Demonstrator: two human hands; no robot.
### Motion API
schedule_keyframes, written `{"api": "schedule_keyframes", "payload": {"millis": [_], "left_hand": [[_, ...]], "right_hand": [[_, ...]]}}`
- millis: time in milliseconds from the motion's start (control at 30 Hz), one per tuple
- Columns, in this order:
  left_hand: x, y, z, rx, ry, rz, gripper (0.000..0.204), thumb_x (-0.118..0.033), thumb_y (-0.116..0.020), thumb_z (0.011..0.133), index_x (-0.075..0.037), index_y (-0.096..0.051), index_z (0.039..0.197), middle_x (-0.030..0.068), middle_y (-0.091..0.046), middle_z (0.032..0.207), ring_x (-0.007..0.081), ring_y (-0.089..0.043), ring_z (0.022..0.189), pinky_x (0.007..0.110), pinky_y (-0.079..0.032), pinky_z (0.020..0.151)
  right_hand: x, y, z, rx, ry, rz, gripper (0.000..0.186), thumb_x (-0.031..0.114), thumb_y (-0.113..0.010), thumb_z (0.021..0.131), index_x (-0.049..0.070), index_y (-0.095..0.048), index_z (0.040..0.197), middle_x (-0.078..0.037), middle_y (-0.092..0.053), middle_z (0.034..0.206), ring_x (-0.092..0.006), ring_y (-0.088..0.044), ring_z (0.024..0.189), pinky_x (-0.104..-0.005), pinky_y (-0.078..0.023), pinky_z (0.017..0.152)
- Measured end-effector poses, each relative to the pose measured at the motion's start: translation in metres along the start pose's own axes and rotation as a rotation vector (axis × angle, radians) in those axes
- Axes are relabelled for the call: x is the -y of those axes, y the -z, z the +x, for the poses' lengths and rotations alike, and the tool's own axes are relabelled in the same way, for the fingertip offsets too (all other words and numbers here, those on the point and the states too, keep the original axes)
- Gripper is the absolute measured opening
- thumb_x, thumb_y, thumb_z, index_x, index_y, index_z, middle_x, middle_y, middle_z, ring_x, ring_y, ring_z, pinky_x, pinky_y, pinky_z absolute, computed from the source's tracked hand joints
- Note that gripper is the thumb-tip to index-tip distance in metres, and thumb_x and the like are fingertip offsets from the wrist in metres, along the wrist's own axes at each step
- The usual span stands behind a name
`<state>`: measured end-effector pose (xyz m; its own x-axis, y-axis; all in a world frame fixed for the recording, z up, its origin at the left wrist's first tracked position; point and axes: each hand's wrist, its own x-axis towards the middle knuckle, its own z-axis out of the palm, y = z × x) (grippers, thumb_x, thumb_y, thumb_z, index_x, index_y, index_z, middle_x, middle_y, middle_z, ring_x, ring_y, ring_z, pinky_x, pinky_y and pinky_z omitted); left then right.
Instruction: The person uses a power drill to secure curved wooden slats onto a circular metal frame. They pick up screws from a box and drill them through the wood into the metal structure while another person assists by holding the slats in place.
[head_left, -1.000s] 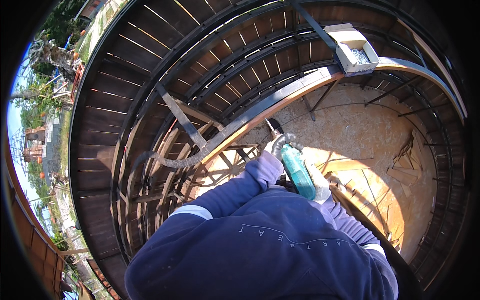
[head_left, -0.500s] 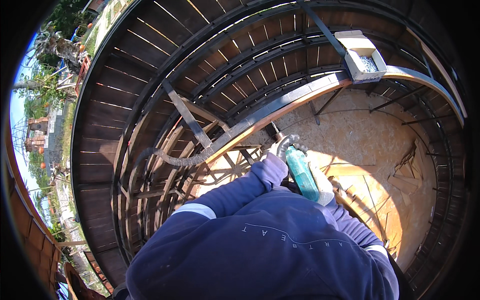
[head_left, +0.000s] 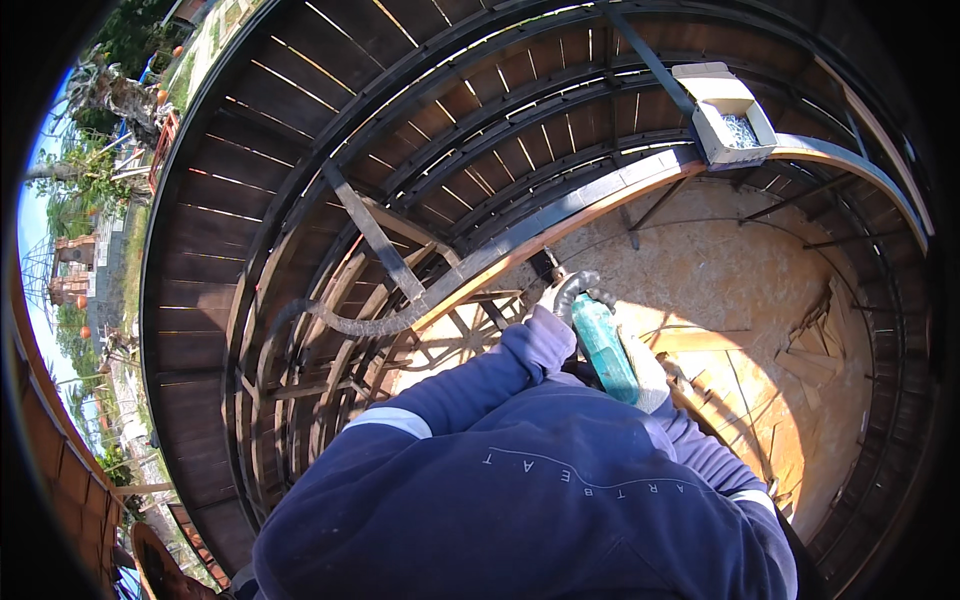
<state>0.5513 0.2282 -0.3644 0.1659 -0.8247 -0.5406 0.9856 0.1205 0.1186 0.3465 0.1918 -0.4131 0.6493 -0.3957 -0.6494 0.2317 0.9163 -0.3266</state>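
Note:
A teal power drill [head_left: 604, 348] is held in front of my body, its front end pointing away toward the inner edge of a curved beam [head_left: 590, 205]. My left hand [head_left: 562, 292], in a grey and white work glove, is closed around the drill's front part. My right hand [head_left: 646, 374], also gloved, grips the rear of the drill, which partly hides its fingers. A slim metal bit [head_left: 551, 258] reaches to the beam's lower edge; whether it touches the beam I cannot tell.
An open white carton [head_left: 728, 118] of small metal fasteners rests on the beam. Slatted dark boards [head_left: 225, 250] and curved frames ring the space. A grey corrugated hose [head_left: 365, 325] lies at the left. Wood offcuts [head_left: 812, 365] sit on the sunlit floor [head_left: 690, 255] below.
Almost nothing differs. The view has shifted very slightly; both hands keep their hold on the drill.

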Motion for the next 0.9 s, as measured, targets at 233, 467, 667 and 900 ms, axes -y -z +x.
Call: {"api": "schedule_keyframes", "payload": {"millis": [233,467,667,900], "left_hand": [[0.001,0.004,0.002,-0.018,-0.013,-0.048,0.013,-0.016,-0.070,0.089,-0.005,-0.063,0.087,0.0114,-0.066,0.077,0.0318,-0.068,0.082,0.049,-0.057,0.080],[0.001,0.003,0.002,0.002,-0.034,-0.040,0.012,-0.015,-0.069,0.091,-0.005,-0.063,0.089,0.0119,-0.066,0.078,0.0322,-0.067,0.082,0.048,-0.057,0.080],[-0.002,0.003,0.001,0.012,-0.014,-0.051,0.011,-0.014,-0.068,0.091,-0.004,-0.063,0.091,0.0108,-0.066,0.082,0.0309,-0.067,0.083,0.048,-0.057,0.082],[-0.004,0.000,-0.001,-0.015,0.011,-0.017,0.012,-0.014,-0.070,0.088,-0.005,-0.063,0.091,0.0112,-0.065,0.080,0.0312,-0.066,0.083,0.048,-0.056,0.081]], "right_hand": [[0.015,-0.019,-0.010,0.017,-0.078,0.024,0.046,0.025,-0.064,0.098,-0.002,-0.058,0.135,-0.017,-0.068,0.122,-0.0245,-0.068,0.109,-0.0362,-0.054,0.095],[0.016,-0.024,-0.012,0.026,-0.093,0.020,0.046,0.026,-0.063,0.099,-0.002,-0.058,0.135,-0.016,-0.068,0.122,-0.0237,-0.068,0.109,-0.0353,-0.054,0.094],[0.017,-0.028,-0.011,0.037,-0.100,0.014,0.046,0.026,-0.063,0.099,-0.002,-0.058,0.135,-0.016,-0.068,0.122,-0.0230,-0.068,0.108,-0.0345,-0.054,0.093],[0.020,-0.031,-0.011,0.053,-0.108,0.017,0.046,0.026,-0.062,0.100,-0.002,-0.058,0.135,-0.015,-0.068,0.121,-0.0222,-0.068,0.108,-0.0336,-0.054,0.093]]}}
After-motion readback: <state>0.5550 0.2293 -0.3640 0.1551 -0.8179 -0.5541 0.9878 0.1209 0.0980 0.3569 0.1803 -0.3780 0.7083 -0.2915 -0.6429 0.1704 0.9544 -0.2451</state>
